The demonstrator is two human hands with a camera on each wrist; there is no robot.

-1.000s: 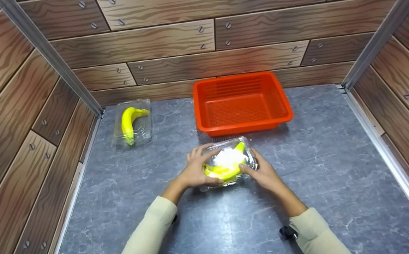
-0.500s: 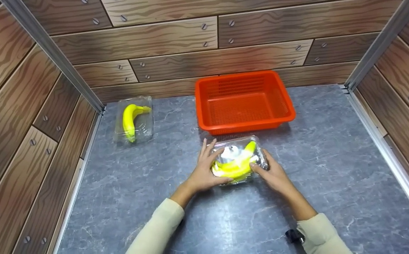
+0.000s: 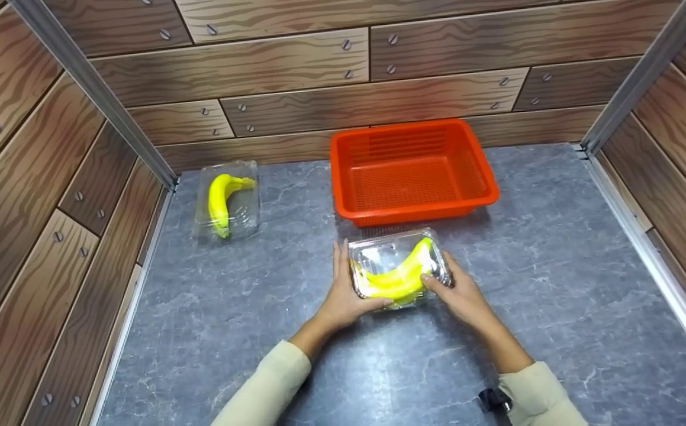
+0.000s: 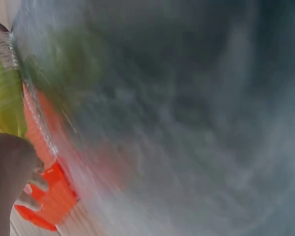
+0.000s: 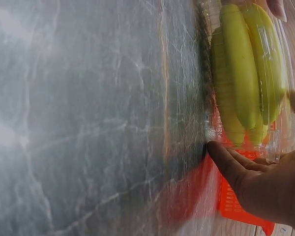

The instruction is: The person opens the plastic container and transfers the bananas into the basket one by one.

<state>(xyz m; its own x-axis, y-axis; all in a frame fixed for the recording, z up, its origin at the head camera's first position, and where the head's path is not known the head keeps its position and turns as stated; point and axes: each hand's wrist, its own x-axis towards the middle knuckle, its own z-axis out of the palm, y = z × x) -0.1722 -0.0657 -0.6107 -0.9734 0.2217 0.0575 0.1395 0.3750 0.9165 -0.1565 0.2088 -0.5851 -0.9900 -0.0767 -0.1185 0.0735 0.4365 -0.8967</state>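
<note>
A clear plastic clamshell box (image 3: 385, 248) with yellow bananas (image 3: 405, 278) inside stands on the grey marbled surface at the middle in the head view. My left hand (image 3: 343, 299) holds its left end, thumb along the front edge and fingers stretched up the left side. At the right end, my right hand (image 3: 461, 296) grips it, thumb over the lid. Through the box wall in the right wrist view, several bananas (image 5: 241, 69) lie side by side, with the right hand's fingertips (image 5: 219, 150) low at the box's edge. The left wrist view is mostly blurred grey.
An orange-red plastic basket (image 3: 343, 171) with perforated sides stands just behind the box. At the back left lies another clear clamshell (image 3: 245, 216) with a banana (image 3: 218, 201) in it. Wood-pattern walls (image 3: 295, 68) enclose the back and both sides.
Both hands have shifted slightly right with the box. My left fingers have moved off the lid to the box's left side. The basket and the other clamshell stay put.
</note>
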